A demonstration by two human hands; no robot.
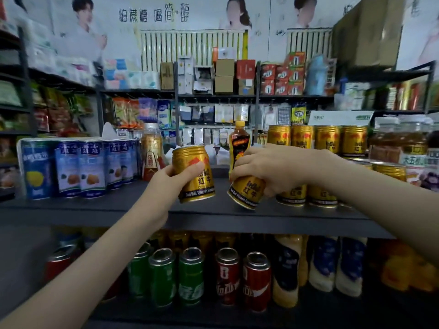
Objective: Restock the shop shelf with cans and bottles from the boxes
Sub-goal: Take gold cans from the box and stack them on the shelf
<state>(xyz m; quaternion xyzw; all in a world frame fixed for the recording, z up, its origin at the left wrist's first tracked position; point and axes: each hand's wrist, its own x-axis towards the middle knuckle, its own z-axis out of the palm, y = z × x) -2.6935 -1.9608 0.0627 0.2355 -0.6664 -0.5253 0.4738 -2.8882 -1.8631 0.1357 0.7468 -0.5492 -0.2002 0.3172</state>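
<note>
My left hand grips a gold energy-drink can upright, just above the dark shelf. My right hand holds a second gold can from above, tilted with its base low over the shelf. The two cans are a short gap apart at the shelf's middle. To the right of my right hand stand rows of the same gold cans, some stacked two high. A dark bottle with a yellow cap stands just behind my right hand.
Blue fruit cans in shrink wrap fill the shelf's left. A clear bottle stands beside them. Jars sit at the far right. The lower shelf holds green cans, red cans and bottles. Shelving with packaged goods stands behind.
</note>
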